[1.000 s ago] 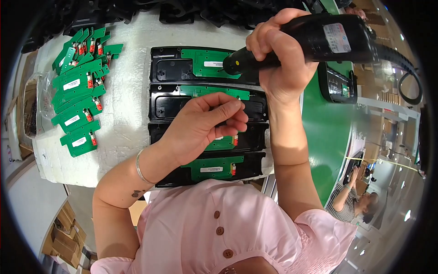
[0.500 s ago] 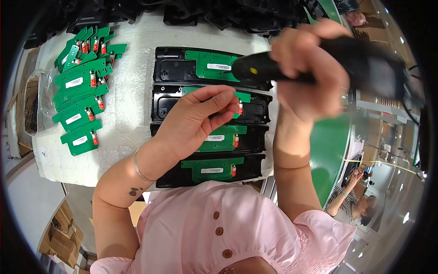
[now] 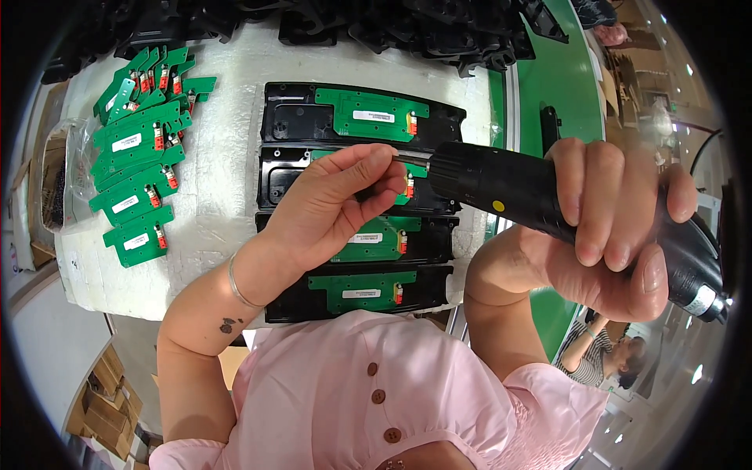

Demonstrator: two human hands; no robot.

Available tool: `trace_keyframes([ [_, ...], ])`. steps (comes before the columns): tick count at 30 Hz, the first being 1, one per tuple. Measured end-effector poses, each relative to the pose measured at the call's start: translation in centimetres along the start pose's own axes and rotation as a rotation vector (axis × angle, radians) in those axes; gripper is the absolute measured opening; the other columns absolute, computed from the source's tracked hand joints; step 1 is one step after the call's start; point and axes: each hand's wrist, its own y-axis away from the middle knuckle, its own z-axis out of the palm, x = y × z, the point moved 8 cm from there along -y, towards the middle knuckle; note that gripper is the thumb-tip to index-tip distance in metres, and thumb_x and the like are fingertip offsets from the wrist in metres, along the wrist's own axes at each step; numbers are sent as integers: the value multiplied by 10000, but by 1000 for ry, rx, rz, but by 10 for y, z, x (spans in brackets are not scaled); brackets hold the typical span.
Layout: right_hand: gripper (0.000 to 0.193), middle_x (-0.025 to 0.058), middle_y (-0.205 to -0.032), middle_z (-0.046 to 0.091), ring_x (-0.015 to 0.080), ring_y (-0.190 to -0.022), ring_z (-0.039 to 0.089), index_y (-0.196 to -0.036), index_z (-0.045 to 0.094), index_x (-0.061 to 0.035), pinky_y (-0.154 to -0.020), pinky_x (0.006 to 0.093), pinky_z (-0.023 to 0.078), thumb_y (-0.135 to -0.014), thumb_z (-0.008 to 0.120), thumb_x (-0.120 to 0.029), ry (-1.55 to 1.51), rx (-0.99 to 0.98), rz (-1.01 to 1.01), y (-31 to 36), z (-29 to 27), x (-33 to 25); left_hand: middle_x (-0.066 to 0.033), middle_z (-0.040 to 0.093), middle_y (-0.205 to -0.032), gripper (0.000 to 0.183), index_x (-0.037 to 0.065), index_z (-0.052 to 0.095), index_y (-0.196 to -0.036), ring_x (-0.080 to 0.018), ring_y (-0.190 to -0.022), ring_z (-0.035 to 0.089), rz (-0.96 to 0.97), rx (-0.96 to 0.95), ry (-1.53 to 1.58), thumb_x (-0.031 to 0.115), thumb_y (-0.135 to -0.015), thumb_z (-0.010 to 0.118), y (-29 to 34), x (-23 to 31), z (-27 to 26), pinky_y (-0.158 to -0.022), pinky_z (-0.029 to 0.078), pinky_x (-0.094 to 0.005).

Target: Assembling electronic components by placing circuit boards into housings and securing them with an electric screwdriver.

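Observation:
My right hand (image 3: 607,235) is wrapped around a black electric screwdriver (image 3: 521,192), held nearly level with its bit pointing left. The thin metal bit (image 3: 413,160) reaches the fingertips of my left hand (image 3: 325,200), which are pinched together; whatever is between them is too small to make out. Below the hands, several black plastic panels (image 3: 294,121) lie in a column, each with a green circuit board (image 3: 376,129) bearing a white label and a red-and-white part. My left hand partly covers the second and third panels.
Loose green circuit boards (image 3: 133,164) are heaped at the left on the white padded worktop (image 3: 223,180). Black plastic parts (image 3: 407,35) crowd the far edge. A clear plastic bag (image 3: 74,168) sits at the left edge. Another person (image 3: 599,348) is off to the right.
The screwdriver has swung from over the top panel down and right, and its bit now meets my left fingertips. My left hand has barely moved.

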Motion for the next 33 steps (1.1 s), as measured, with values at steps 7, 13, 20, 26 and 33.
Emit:
trace_keyframes([
  [7,329,-66,-601,475,47,-513,442,-1003,534,-58,-561,203,334,-678,537,-111,-51,-27,-10,-4,0,8,-66,604,-882,257,17,582,-962,-125,-828,595,-79,-63,80,252,-864,547,1,-2,2,-747,511,-220],
  [13,307,40,-619,392,135,-507,373,-1011,467,-30,-554,279,341,-706,428,-35,5,172,12,-8,-21,79,-269,449,-1195,442,-96,433,-1160,-329,-1131,459,-168,137,38,280,-934,379,12,-21,5,-959,408,-346],
  [20,269,62,-609,419,141,-489,385,-977,463,-18,-527,299,356,-710,429,-25,147,204,105,-10,-26,104,-168,582,-994,276,-49,483,-1095,-250,-927,594,-63,-17,-226,153,-925,405,14,-6,3,-809,495,-283],
  [26,192,74,-573,421,141,-461,382,-907,465,-14,-482,295,356,-718,432,-12,153,173,128,-14,-20,111,-78,599,-886,157,31,529,-940,-160,-828,602,-31,-2,-266,173,-907,469,16,3,-3,-683,490,-221],
  [33,155,78,-562,433,136,-454,378,-869,446,-9,-463,281,350,-714,445,-1,218,107,128,-16,-11,114,-57,604,-885,138,22,565,-974,-130,-811,602,41,127,-194,96,-861,539,18,17,-11,-712,504,-217],
])
